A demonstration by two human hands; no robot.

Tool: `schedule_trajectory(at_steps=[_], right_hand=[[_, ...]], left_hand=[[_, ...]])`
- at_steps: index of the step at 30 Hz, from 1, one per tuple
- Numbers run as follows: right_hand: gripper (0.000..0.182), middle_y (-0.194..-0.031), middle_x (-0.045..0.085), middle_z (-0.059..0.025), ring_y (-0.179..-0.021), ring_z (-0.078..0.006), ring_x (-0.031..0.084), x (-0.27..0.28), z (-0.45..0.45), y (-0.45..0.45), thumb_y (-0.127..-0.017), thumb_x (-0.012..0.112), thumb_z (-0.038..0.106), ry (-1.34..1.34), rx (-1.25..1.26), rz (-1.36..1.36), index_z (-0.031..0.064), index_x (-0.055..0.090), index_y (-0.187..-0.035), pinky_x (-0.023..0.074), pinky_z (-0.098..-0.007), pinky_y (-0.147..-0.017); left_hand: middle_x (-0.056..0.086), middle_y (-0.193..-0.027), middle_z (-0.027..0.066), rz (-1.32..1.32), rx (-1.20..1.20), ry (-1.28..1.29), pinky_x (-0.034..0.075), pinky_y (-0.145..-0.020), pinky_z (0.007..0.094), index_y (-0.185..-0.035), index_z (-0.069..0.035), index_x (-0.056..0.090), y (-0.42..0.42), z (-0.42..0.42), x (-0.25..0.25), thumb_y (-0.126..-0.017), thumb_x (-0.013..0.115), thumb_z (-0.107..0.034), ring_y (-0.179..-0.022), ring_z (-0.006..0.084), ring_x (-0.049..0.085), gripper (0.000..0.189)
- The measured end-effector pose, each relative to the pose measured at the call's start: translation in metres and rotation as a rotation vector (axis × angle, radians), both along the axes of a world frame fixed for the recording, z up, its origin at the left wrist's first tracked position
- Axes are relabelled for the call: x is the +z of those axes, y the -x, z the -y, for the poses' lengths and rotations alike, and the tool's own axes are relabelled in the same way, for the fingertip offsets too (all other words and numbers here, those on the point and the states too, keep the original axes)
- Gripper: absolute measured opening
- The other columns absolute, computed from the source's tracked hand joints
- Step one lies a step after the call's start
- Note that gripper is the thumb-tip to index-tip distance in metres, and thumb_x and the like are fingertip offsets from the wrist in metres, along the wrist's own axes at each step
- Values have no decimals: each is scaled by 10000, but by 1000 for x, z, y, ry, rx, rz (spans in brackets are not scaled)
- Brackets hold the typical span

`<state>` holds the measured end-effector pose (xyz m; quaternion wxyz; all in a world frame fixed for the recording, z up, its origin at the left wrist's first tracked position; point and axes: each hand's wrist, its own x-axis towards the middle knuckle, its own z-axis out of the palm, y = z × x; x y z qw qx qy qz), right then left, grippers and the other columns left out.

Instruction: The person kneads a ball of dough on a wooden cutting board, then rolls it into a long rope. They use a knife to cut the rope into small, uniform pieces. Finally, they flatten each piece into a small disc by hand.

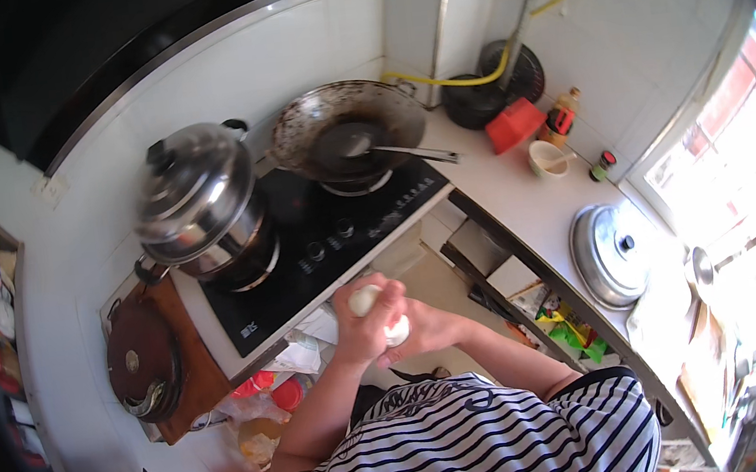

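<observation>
My left hand (365,318) and my right hand (420,332) are together in front of my body, just off the front edge of the black gas cooktop (310,257). Between and around their fingers shows soft white material (397,332), perhaps dough, held by both hands; a rounded end of it pokes out at the top of my left fist. On the cooktop, a lidded steel steamer pot (204,214) stands on the left burner. A worn wok (348,127) with a metal ladle (410,153) in it sits on the right burner.
On the right counter are a red container (516,125), a sauce bottle (564,118), a small bowl (546,159), a spice jar (602,166) and a domed metal lid (609,255). A round dark red appliance (143,353) sits at left. Open shelves lie under the right counter.
</observation>
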<state>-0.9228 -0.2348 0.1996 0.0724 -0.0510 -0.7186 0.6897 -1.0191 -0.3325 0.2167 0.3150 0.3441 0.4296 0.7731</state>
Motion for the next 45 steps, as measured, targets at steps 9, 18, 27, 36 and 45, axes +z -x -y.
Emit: schedule_trajectory(at_steps=[9, 18, 27, 36, 45], right_hand=[[201, -690, 635, -5, -665, -141, 617, -53, -77, -120, -735, 720, 115, -317, -526, 55, 21, 634, -890, 515, -350, -637], [249, -837, 674, -98, -798, -192, 656, -41, -136, -228, -710, 697, 78, -87, -1030, 35, 6, 631, -939, 516, -331, -735], [357, -1076, 592, -68, -962, -194, 601, -29, -152, -277, -733, 734, 123, 55, -1273, -171, 35, 574, -1040, 487, -332, -821], [384, -1107, 523, -107, -1024, -210, 541, -23, -163, -272, -835, 634, 120, -74, -1276, 83, 21, 484, -1175, 459, -366, -874], [300, -1043, 543, -59, -1015, -177, 537, -55, -169, -244, -848, 666, 140, -395, -1871, 106, 11, 516, -1073, 449, -356, -837]], left_hand=[[579, -628, 19, -103, -230, 402, 469, -599, 310, -744, -4, 606, -115, -123, 4, -769, 786, -418, -636, 130, 570, 452], [522, -676, -36, -449, -493, -74, 373, -548, 209, -715, -72, 527, -229, -240, 6, -888, 692, -326, -624, 38, 458, 348], [461, -593, -65, -245, -1335, -12, 291, -469, 188, -670, -58, 503, -263, -300, 12, -898, 672, -369, -548, 9, 389, 422], [419, -487, -24, -338, -1455, -22, 340, -468, 243, -589, -18, 580, -265, -333, 7, -872, 690, -393, -502, 55, 388, 482], [302, -451, 71, -479, -1468, -125, 286, -403, 288, -503, 25, 439, -280, -341, 1, -901, 638, -421, -462, 110, 249, 630]])
